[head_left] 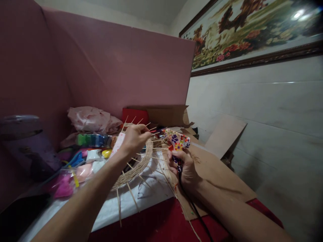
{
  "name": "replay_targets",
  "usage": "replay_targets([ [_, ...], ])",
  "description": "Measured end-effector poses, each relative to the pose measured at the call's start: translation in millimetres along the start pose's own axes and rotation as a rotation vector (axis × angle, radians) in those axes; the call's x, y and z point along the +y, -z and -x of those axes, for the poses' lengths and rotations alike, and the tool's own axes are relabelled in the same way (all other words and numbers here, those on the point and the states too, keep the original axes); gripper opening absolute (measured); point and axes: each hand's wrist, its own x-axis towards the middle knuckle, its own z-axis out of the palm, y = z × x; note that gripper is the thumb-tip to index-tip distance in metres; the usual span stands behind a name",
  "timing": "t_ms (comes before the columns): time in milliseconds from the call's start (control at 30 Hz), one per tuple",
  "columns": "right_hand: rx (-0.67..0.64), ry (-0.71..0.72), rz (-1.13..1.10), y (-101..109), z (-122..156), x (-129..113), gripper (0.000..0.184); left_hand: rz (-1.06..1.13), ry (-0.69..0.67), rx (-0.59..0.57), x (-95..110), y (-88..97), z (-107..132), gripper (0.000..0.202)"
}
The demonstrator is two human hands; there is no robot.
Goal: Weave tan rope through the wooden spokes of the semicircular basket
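In my right hand [185, 164] is a glue gun [178, 141] with a flower pattern, my fingers wrapped round its handle. Its tip points left, towards a woven ring [146, 159] of twisted twine with thin wooden sticks [132, 196] radiating outward. My left hand [136, 139] is over the ring's far side, fingers pinched together near the sticks. What lies between those fingertips is too small to make out. A dark cord [193, 201] runs down from the glue gun's handle.
Left of the ring lie packets of coloured clay [93, 156] and a pink plastic bag [92, 119]. A cardboard sheet [217, 168] covers the table's right side, with loose twine [188, 215] at its edge. A purple container [27, 148] stands far left; pink panels rise behind.
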Motion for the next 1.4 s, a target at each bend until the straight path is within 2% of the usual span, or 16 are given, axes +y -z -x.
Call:
replay_targets([
  [67, 0.028, 0.008, -0.017, 0.9, -1.3, -0.2, 0.015, 0.121, 0.021, 0.099, 1.6, 8.5, -2.4, 0.007],
  [100, 0.039, 0.006, -0.021, 1.0, -1.7, -0.4, 0.015, 0.202, 0.038, 0.087, 2.9, 11.4, -2.7, 0.009],
  [233, 0.037, -0.024, -0.023, 0.1, -2.0, -1.5, 0.016, 0.405, 0.118, -0.124, 7.4, 8.2, 0.7, 0.011],
  [433, 0.022, 0.029, -0.021, -0.9, -2.3, -1.1, 0.015, 0.393, 0.198, -0.305, -1.1, -9.3, 6.2, 0.014],
  [533, 0.013, -0.017, -0.018, -0.6, -1.3, 0.2, 0.016, 0.393, 0.208, -0.348, -6.0, -12.9, 8.2, 0.028],
  [700, -0.017, -0.010, 0.019, -0.9, 0.8, 1.1, 0.017, 0.317, 0.156, -0.403, -8.8, -18.5, 8.3, 0.019],
  [767, -0.020, -0.006, 0.034, -1.2, 1.0, 0.8, 0.016, 0.214, 0.148, -0.370, -7.8, -17.9, 6.7, 0.016],
  [867, -0.003, 0.020, 0.035, -1.4, 0.7, -0.3, 0.014, 0.039, 0.107, -0.165, -2.9, -10.1, 4.5, 0.009],
  [933, 0.008, 0.047, 0.029, -1.3, 0.3, -1.0, 0.014, 0.076, 0.114, -0.089, 1.9, -1.6, 3.9, 0.008],
  [1067, 0.021, 0.024, 0.020, -1.0, 0.2, -1.2, 0.016, 0.397, 0.196, -0.258, 8.2, 9.9, 3.2, 0.015],
  [1200, 0.018, -0.054, -0.039, -1.1, 1.1, -1.6, 0.017, 0.608, 0.255, -0.277, -0.6, 3.7, 1.2, 0.013],
  [1400, -0.011, -0.131, -0.091, -1.4, 2.0, -3.2, 0.019, 0.634, 0.376, -0.312, -18.9, -14.0, 4.4, 0.015],
])
